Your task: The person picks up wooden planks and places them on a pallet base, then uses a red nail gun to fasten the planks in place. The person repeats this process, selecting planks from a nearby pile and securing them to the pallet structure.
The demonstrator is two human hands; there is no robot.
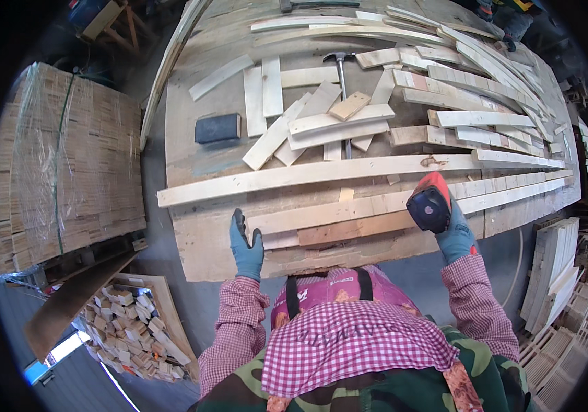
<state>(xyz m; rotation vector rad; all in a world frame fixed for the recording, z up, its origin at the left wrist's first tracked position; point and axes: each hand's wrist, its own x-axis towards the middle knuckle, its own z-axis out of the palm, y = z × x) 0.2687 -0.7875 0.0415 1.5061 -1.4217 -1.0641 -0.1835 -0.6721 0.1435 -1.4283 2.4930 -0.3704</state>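
Note:
My gloved left hand (247, 247) is at the left end of a wooden strip (325, 212) near the table's front edge, thumb and fingers apart. In my gloved right hand (456, 234) is a red and black power tool (430, 203), held over the same strip towards the right; its working end is hidden. A browner strip (356, 228) lies along the near side of that strip. Beyond them a long pale strip (273, 179) with a knot crosses the table. A claw hammer (342, 72) lies farther back, partly under short boards (340, 123).
Many wooden strips (458, 92) are heaped at the right of the wooden table (196, 257). A dark block (218, 128) lies at the left. Wrapped stacked wood (67, 170) and a crate of offcuts (170, 309) stand left of the table. Another person (510, 23) is at the far right.

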